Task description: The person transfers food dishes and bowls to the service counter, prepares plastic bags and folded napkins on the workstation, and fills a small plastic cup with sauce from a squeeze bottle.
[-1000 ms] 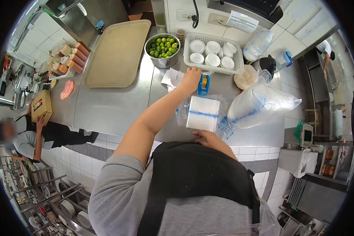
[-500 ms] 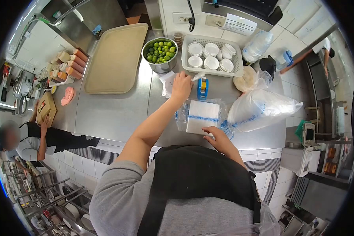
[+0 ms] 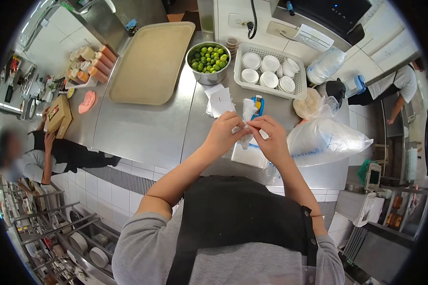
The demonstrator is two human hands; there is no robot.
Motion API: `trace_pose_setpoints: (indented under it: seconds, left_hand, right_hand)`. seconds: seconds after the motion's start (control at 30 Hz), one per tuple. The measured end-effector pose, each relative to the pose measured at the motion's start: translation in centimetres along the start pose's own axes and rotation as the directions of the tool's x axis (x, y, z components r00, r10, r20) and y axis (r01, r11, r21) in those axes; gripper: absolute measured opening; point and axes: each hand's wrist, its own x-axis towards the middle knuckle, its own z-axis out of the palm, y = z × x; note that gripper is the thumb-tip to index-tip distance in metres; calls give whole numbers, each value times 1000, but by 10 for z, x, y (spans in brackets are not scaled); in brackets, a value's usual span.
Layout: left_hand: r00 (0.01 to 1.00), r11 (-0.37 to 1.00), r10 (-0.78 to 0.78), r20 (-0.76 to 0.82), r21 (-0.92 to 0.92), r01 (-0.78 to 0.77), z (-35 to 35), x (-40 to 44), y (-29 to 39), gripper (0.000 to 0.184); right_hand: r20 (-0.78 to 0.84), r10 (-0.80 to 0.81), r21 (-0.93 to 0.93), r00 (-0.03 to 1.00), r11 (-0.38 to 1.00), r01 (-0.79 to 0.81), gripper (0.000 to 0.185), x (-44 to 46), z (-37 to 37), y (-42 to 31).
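Note:
My left hand (image 3: 222, 133) and my right hand (image 3: 273, 138) meet over the steel counter, fingertips pinched together on a small plastic bag (image 3: 248, 109). It is whitish and translucent; its contents are not clear. Its upper part stands above my fingers, and a crumpled end hangs below them. Just behind it is a blue tape dispenser (image 3: 259, 106), partly covered by the bag. Beneath my hands lies a white plastic-wrapped stack (image 3: 246, 157), largely hidden. Small printed white papers (image 3: 221, 101) are spread behind my left hand.
A pot of limes (image 3: 208, 63), a basket of lidded white cups (image 3: 271, 91) and a beige tray (image 3: 152, 64) line the back. A large clear bag (image 3: 325, 137) sits at right. At left, a co-worker holds a cardboard box (image 3: 59, 116); another person stands at far right.
My left hand has come back toward me from beside the papers, bringing the small bag. My right hand has risen from the white stack and now grips the bag too. The view has shifted slightly.

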Motion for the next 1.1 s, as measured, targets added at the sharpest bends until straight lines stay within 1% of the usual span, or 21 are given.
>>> trace_pose_setpoints:
  seconds: [0.07,0.17,0.23,0.3,0.33,0.37,0.4,0.47,0.5,0.57,0.6,0.67,0.7,0.77,0.8,0.87,0.9,0.97,1.0,1.07,1.1]
  left_hand:
    - [999,999,-39,18,-36,39,0,-9,3,19]
    - [999,997,-18,27,-81,20,-1,-18,3,19]
    - [994,990,102,33,-100,-98,6,-23,-9,16]
    - [1000,992,28,5,-121,-27,13,-27,-9,13]
    - [999,996,29,46,-84,-25,13,-28,-10,16]
    - [999,997,36,0,-66,-36,18,-28,-10,16]
    - [999,999,27,-31,-36,-28,18,-27,-7,16]
    - [995,999,26,-97,-39,-30,21,-24,3,16]
    - [993,999,19,-119,-26,-22,23,-24,6,16]
    - [987,999,38,-155,-2,-39,24,-20,10,14]
    - [986,999,39,-164,5,-39,23,-18,10,14]
    - [991,999,45,-123,19,-43,25,-19,11,13]
    - [992,999,44,-121,15,-43,27,-20,11,13]
    - [997,997,44,-66,71,-39,25,-20,9,12]
    - [997,996,46,-67,74,-41,24,-20,6,12]
    - [1000,995,6,-20,99,-4,23,-23,3,16]
    - [1000,995,5,-26,101,-2,20,-25,6,16]
    - [987,991,-137,-86,2,137,14,-27,12,16]
    - [986,991,-136,-95,3,137,12,-26,10,16]
    - [997,951,64,46,301,-75,9,-28,3,13]
    - [998,950,60,37,306,-69,7,-29,0,13]
  right_hand:
    - [46,10,28,999,1000,-12,18,-1,2,0]
    - [90,6,62,996,998,-12,16,-2,1,-3]
    - [87,16,11,996,1000,-17,15,-4,2,-3]
    - [90,-9,-18,996,1000,11,16,-4,4,-4]
    - [69,14,-28,997,1000,-12,16,-5,6,-5]
    - [51,40,-40,998,998,-38,17,-6,8,-6]
    - [71,7,-18,997,1000,-6,17,-7,11,-6]
    - [-93,-10,-107,996,994,0,17,-10,16,-4]
    - [-76,-27,-98,997,995,19,17,-10,17,-3]
    - [-116,39,-94,992,994,-50,14,-7,18,-2]
    - [-111,29,-91,993,995,-40,14,-4,18,-1]
    - [-94,117,-44,989,992,-121,7,-4,16,2]
    - [-94,120,-46,988,991,-125,7,-4,15,3]
    - [-38,282,-9,959,959,-282,4,-2,17,8]
    - [-39,278,-7,960,960,-279,4,0,17,14]
    - [78,374,90,924,921,-380,6,-1,18,26]
    - [82,369,90,926,922,-376,6,-2,20,26]
    - [92,372,58,924,924,-378,7,-2,23,24]
    - [96,365,57,926,927,-372,7,-2,25,21]
    - [92,364,-39,927,931,-362,9,-1,27,17]
    - [100,357,-39,929,934,-355,9,0,29,15]
